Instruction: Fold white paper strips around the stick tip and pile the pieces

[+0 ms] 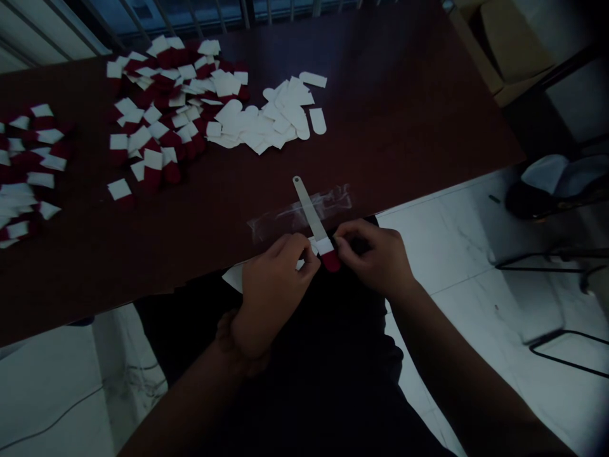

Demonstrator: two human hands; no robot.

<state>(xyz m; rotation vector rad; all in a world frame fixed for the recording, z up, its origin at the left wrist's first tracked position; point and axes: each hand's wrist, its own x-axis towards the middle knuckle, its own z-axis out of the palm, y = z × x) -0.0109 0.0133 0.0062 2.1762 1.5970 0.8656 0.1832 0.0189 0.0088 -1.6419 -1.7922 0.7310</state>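
Both my hands work at the near edge of a dark reddish-brown table (404,76). My left hand (273,285) pinches the pale flat strip (307,208) near its lower end, with a white band (324,246) showing beside its fingertips. My right hand (371,257) grips close to the strip's dark red tip (331,261). A crumpled clear plastic film (299,212) lies under the strip. A white piece (233,277) sticks out below my left hand, partly hidden. Loose red-and-white pieces (162,108) and white rounded pieces (266,120) lie farther away.
Another heap of red-and-white pieces (28,165) lies at the table's left. A cardboard box (504,44) stands beyond the right corner, and a dark chair (547,190) sits on the pale tiled floor (442,254). A railing (204,13) runs behind the table.
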